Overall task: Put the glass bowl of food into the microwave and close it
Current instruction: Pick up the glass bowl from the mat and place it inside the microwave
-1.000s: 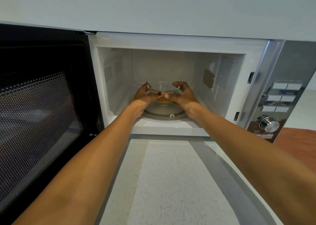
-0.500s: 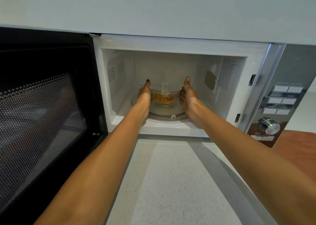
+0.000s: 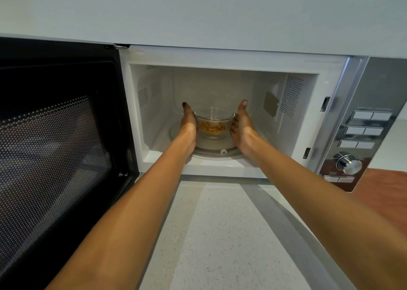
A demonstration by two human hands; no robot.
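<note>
A clear glass bowl [image 3: 213, 125] holding yellow-orange food stands on the glass turntable [image 3: 226, 151] inside the open white microwave [image 3: 220, 57]. My left hand [image 3: 188, 124] is flat and upright at the bowl's left side, fingers straight. My right hand [image 3: 241, 126] mirrors it at the bowl's right side. Both palms face the bowl and sit right beside its wall without curling around it; whether they touch it I cannot tell. Both forearms reach in through the microwave's opening.
The black microwave door [image 3: 55, 135] is swung wide open on the left, close to my left forearm. A silver control panel [image 3: 361, 131] with buttons and a knob [image 3: 349, 164] is on the right. A speckled countertop [image 3: 220, 234] lies below.
One second ago both hands were wrapped around the bowl. They have since let go and straightened out at its sides, and the bowl now rests on the turntable.
</note>
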